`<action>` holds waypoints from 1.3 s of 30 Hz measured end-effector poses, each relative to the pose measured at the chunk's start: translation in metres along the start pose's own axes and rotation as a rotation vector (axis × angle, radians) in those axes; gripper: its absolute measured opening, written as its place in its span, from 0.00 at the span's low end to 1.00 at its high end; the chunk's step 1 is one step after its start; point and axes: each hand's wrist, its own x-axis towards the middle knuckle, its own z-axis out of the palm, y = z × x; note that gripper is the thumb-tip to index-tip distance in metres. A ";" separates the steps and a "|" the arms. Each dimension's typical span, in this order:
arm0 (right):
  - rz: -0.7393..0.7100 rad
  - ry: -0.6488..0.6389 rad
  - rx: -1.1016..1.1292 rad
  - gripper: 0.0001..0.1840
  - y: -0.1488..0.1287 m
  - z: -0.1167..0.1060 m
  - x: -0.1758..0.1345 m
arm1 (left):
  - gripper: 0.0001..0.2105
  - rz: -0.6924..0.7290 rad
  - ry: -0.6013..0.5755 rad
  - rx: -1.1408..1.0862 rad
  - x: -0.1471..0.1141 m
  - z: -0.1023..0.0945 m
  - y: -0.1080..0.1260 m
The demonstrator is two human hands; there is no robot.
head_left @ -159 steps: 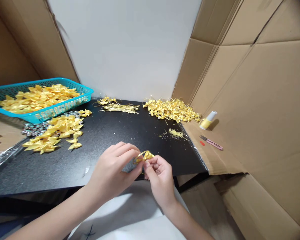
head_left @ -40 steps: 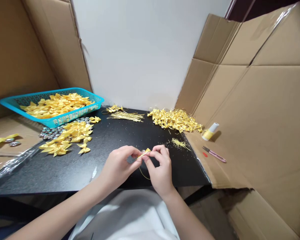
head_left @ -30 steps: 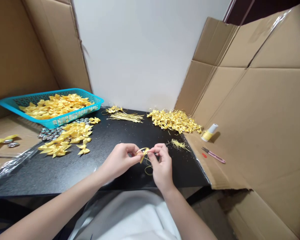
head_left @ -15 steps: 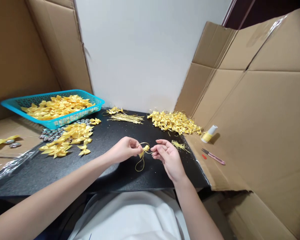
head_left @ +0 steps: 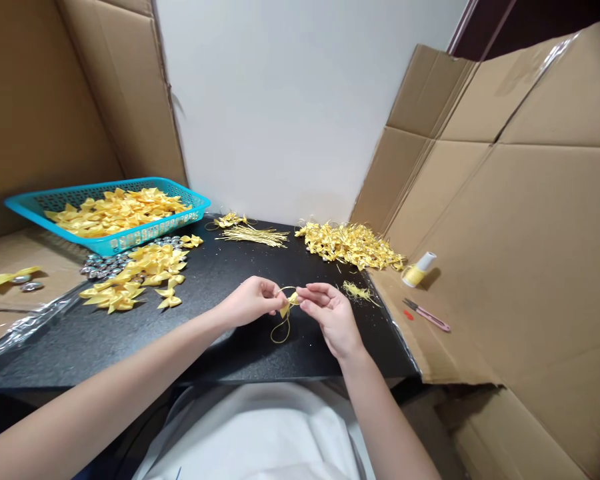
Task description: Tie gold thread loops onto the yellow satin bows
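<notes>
Over the front of the black table, my left hand (head_left: 253, 300) pinches a small yellow ribbon bow (head_left: 285, 310) between thumb and fingers. A thin gold cord (head_left: 281, 341) hangs from the bow in a loop, and another stretch of it arcs above. My right hand (head_left: 330, 313) is closed at the bow's right side, thumb and fingertips pinching the cord close to the ribbon. The fingers partly cover the bow, so its knot cannot be made out.
A blue basket (head_left: 115, 245) of yellow bows stands at left, near loose bows (head_left: 155, 263) and silver beads (head_left: 103, 265). Gold cords (head_left: 255, 235) and a heap of corded bows (head_left: 350, 245) lie behind. At right are thread scraps (head_left: 357, 291), a thread spool (head_left: 419, 270) and pink snips (head_left: 430, 316).
My right hand has moved slightly left, bringing its fingertips up against the bow. My left hand keeps its pinch in nearly the same place.
</notes>
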 end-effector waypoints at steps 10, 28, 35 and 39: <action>-0.294 0.170 -0.218 0.11 -0.005 -0.001 0.008 | 0.11 -0.003 -0.008 0.037 0.002 0.000 -0.006; -0.710 0.143 0.055 0.11 -0.107 -0.019 0.056 | 0.10 0.003 0.003 0.120 0.010 -0.001 -0.024; -0.717 0.203 -0.039 0.10 -0.115 -0.039 0.089 | 0.10 -0.005 -0.012 0.112 0.008 0.000 -0.020; -0.706 0.144 0.021 0.10 -0.110 -0.043 0.098 | 0.10 -0.017 -0.003 0.117 0.007 0.000 -0.021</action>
